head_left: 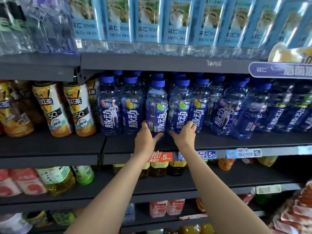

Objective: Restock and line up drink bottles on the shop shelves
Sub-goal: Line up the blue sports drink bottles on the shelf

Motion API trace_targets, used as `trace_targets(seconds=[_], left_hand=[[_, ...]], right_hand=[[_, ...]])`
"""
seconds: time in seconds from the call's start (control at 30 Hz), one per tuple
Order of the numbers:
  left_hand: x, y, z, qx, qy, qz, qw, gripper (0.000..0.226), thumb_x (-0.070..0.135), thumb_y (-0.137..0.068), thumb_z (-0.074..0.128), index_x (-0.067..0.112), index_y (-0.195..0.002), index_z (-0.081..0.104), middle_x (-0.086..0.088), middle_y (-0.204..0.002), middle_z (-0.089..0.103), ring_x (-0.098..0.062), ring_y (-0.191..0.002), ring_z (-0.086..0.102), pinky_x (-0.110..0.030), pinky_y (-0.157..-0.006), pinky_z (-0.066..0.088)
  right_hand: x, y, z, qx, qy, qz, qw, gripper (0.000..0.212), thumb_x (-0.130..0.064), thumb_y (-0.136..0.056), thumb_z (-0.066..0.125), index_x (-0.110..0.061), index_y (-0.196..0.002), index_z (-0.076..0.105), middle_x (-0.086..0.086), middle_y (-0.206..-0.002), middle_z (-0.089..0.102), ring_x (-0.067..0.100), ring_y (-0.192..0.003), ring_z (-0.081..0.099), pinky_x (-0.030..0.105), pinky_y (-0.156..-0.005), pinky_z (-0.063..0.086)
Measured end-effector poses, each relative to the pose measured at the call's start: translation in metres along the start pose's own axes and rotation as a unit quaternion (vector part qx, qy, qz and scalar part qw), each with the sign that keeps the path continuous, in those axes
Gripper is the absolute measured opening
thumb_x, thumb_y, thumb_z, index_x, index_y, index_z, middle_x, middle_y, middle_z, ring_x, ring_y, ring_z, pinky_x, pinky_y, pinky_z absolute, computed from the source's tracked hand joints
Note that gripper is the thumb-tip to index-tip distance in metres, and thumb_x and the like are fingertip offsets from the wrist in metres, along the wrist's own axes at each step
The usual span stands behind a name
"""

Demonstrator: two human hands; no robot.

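Both arms reach up to mid shelf (219, 142). L hand (146, 136) cups base of one blue bottle (157, 107), thumb under it; R hand (184, 135) curls round next bottle (179, 107). Labels read 脉动. Price tags (211, 154): 5.0.

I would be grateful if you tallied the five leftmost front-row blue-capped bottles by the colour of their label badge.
Pink-badge bottles: 1
Yellow-badge bottles: 2
Green-badge bottles: 2, one held by the left hand, one by the right hand
Total: 5
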State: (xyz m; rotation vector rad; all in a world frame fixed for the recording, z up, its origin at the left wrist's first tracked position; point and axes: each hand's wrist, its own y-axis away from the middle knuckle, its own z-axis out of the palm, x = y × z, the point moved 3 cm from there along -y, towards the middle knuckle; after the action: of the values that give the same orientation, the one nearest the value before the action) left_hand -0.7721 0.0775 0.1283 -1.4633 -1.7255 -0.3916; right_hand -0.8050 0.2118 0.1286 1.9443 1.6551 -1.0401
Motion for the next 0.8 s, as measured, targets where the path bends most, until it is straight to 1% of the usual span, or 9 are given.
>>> trace_targets(seconds=[0.13, 0.3, 0.43, 0.53, 0.57, 0.63, 0.7, 0.73, 0.8], left_hand=[[-0.003, -0.005, 0.0, -0.009, 0.018, -0.02, 1.0, 0.065, 0.032, -0.082, 0.068, 0.004, -0.132, 0.037, -0.016, -0.13, 0.044, -0.031, -0.121, 0.045, -0.035, -0.094, 0.038], [-0.006, -0.012, -0.002, -0.038, 0.014, -0.005, 0.999, 0.057, 0.032, -0.083, 0.067, 0.004, -0.127, 0.044, -0.013, -0.127, 0.055, -0.028, -0.118, 0.051, -0.034, -0.092, 0.041], [-0.004, -0.017, 0.001, -0.048, -0.004, -0.017, 0.999, 0.059, 0.034, -0.086, 0.063, 0.002, -0.13, 0.039, -0.015, -0.127, 0.055, -0.03, -0.118, 0.051, -0.038, -0.092, 0.043], [-0.004, -0.017, 0.004, -0.055, -0.01, -0.015, 0.998, 0.054, 0.034, -0.089, 0.059, 0.001, -0.127, 0.039, -0.016, -0.126, 0.055, -0.031, -0.116, 0.053, -0.038, -0.091, 0.044], [-0.005, -0.014, 0.004, -0.051, -0.022, -0.012, 0.998, 0.051, 0.034, -0.09, 0.057, 0.001, -0.125, 0.04, -0.016, -0.125, 0.056, -0.031, -0.114, 0.053, -0.038, -0.089, 0.045], [-0.009, -0.007, 0.001, -0.011, -0.036, 0.003, 0.999, 0.045, 0.031, -0.092, 0.054, 0.002, -0.125, 0.043, -0.014, -0.121, 0.058, -0.03, -0.111, 0.056, -0.037, -0.086, 0.046], [-0.012, 0.002, -0.008, 0.067, 0.001, 0.039, 0.997, 0.037, 0.02, -0.092, 0.055, 0.004, -0.124, 0.047, -0.009, -0.117, 0.061, -0.024, -0.107, 0.06, -0.03, -0.086, 0.048], [-0.014, 0.006, -0.015, 0.106, 0.023, 0.054, 0.993, 0.033, 0.013, -0.091, 0.055, 0.004, -0.122, 0.05, -0.007, -0.114, 0.062, -0.021, -0.104, 0.06, -0.025, -0.084, 0.046], [-0.018, 0.009, -0.031, 0.175, 0.053, 0.065, 0.981, 0.029, 0.004, -0.088, 0.056, 0.004, -0.117, 0.053, -0.006, -0.109, 0.061, -0.018, -0.098, 0.059, -0.017, -0.079, 0.04]], right_hand=[[-0.001, 0.0, 0.002, 0.001, 0.011, 0.011, 1.0, 0.062, -0.027, -0.084, 0.068, 0.001, -0.124, 0.03, 0.019, -0.135, 0.031, 0.04, -0.116, 0.042, 0.04, -0.095, 0.036], [-0.005, 0.003, 0.003, 0.02, 0.034, 0.019, 0.999, 0.062, -0.028, -0.085, 0.067, 0.0, -0.126, 0.029, 0.018, -0.135, 0.03, 0.037, -0.118, 0.039, 0.036, -0.094, 0.036], [-0.006, 0.004, 0.001, 0.014, 0.034, 0.022, 0.999, 0.064, -0.029, -0.084, 0.068, 0.0, -0.126, 0.029, 0.019, -0.134, 0.031, 0.038, -0.118, 0.04, 0.036, -0.093, 0.037], [-0.005, 0.005, -0.005, -0.003, 0.018, 0.031, 0.999, 0.064, -0.028, -0.084, 0.068, 0.0, -0.126, 0.029, 0.02, -0.133, 0.031, 0.038, -0.118, 0.04, 0.036, -0.095, 0.035], [-0.005, 0.007, -0.007, 0.005, 0.012, 0.031, 0.999, 0.061, -0.027, -0.085, 0.067, 0.0, -0.126, 0.03, 0.019, -0.132, 0.031, 0.038, -0.117, 0.039, 0.036, -0.094, 0.036], [-0.008, 0.015, -0.015, 0.079, -0.011, -0.008, 0.997, 0.052, -0.02, -0.086, 0.065, -0.002, -0.125, 0.035, 0.017, -0.129, 0.034, 0.035, -0.115, 0.041, 0.038, -0.089, 0.04], [-0.02, 0.029, -0.022, 0.165, -0.061, -0.109, 0.978, 0.039, -0.01, -0.086, 0.061, -0.002, -0.12, 0.043, 0.015, -0.121, 0.04, 0.031, -0.108, 0.045, 0.035, -0.082, 0.044], [-0.029, 0.035, -0.022, 0.175, -0.078, -0.162, 0.968, 0.034, -0.006, -0.085, 0.06, -0.001, -0.116, 0.046, 0.014, -0.117, 0.043, 0.029, -0.106, 0.047, 0.03, -0.079, 0.044], [-0.048, 0.044, -0.012, 0.125, -0.08, -0.242, 0.959, 0.029, -0.005, -0.086, 0.059, -0.001, -0.113, 0.049, 0.012, -0.113, 0.048, 0.026, -0.105, 0.049, 0.021, -0.08, 0.038]])
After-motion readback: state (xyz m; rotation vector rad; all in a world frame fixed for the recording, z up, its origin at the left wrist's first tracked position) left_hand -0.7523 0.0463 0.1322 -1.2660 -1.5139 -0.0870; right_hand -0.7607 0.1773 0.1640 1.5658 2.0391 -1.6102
